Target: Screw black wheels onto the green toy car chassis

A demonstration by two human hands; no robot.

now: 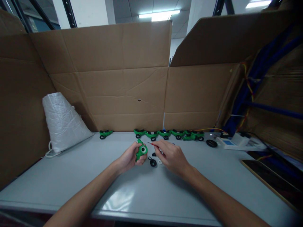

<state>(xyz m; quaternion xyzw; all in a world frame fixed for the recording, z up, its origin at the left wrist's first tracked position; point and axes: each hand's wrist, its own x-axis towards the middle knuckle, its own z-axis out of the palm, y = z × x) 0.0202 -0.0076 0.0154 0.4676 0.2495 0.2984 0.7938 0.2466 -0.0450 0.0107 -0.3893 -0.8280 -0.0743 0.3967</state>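
My left hand (129,157) is closed around a green plastic piece (139,155) with a round white-rimmed hole facing the right. In my right hand (172,155) is a small thin tool with a red handle (152,144); its fine dark tip points left at the green piece, apart from it. I cannot make out the tip's shape. Between and below the hands lie a black wheel (153,163), a small black ring (149,158), a small black part (154,154) and a white ring (160,162), partly hidden by my right hand.
Several green toy vehicles with black wheels (166,135) line the back of the table (71,176); another (105,134) stands farther left. A black ring (211,143) lies by a white device (241,142). At left leans a white bag (63,126). Cardboard walls (123,91) enclose the table.
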